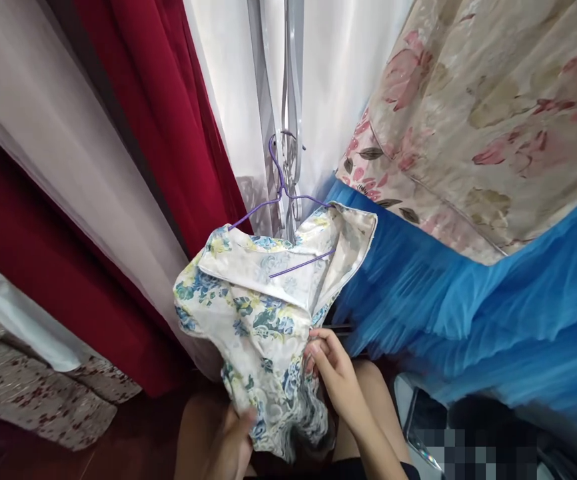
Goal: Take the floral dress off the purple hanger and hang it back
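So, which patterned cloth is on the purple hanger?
The central blue-flowered garment; the pink-flowered cloth, upper right, and red-patterned cloth, lower left, are apart from it.

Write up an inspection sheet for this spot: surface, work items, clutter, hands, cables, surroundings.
Surface: no worktop seen; dim reddish floor below.
Work items: floral garment on a purple hanger, hook up at a grey upright; the hanger's lower bar shows in the neck opening.
Clutter: dark glossy object at lower right, exact type unclear.
Hands: left hand grips the garment's lower left side, slightly blurred; right hand pinches its right edge.
Cables: nothing seen.
Surroundings: red fabric left, white fabric behind, beige floral cloth and blue ruffled fabric right.
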Demonstrator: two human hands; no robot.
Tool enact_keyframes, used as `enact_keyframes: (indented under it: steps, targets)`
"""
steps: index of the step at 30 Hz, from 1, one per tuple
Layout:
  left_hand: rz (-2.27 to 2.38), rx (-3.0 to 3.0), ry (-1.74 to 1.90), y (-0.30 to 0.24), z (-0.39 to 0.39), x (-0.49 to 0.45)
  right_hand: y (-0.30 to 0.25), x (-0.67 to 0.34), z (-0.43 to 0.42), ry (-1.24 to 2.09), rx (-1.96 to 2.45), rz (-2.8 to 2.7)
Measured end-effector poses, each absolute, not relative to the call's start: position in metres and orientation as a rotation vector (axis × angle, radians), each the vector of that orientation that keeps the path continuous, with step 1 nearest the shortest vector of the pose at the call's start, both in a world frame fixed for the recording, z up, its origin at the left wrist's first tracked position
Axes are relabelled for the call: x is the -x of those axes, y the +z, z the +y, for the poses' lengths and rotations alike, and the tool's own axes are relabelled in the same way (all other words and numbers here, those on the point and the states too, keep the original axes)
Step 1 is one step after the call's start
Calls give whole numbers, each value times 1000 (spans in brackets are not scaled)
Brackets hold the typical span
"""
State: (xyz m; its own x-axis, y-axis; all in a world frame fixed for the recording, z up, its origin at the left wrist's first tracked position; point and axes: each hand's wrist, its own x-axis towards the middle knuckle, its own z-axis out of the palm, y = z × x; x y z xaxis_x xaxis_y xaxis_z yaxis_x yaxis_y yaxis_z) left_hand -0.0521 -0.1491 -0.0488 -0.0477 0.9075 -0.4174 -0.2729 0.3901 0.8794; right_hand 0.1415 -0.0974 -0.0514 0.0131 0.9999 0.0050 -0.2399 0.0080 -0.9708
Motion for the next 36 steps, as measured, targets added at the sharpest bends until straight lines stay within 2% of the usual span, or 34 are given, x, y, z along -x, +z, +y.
enact_keyframes:
  steps: [6, 16, 20, 22, 24, 28, 36]
  targets:
    - [1360, -628, 1097, -57, -151, 58, -36, -129, -69, 1277, 1031, -1127]
    - [1417, -721, 1116, -38, -139, 88, -34, -124, -61, 1240, 1021, -1324]
    - [1615, -901, 1418, -49, -127, 99, -34, -130, -77, 1326, 1018, -1233]
    - [1791, -1049, 1685, -61, -125, 90, -35, -131, -89, 1350, 1024, -1189]
    - [1885, -1211, 1788, -71, -126, 71, -36, -129, -100, 1383, 1022, -1161]
    - [1604, -1318, 1508, -76, -126, 19, -29, -121, -112, 1410, 987, -1184]
    - [1461, -1642, 1447, -59, -114, -10, -12, -129, -102, 1447, 952, -1099]
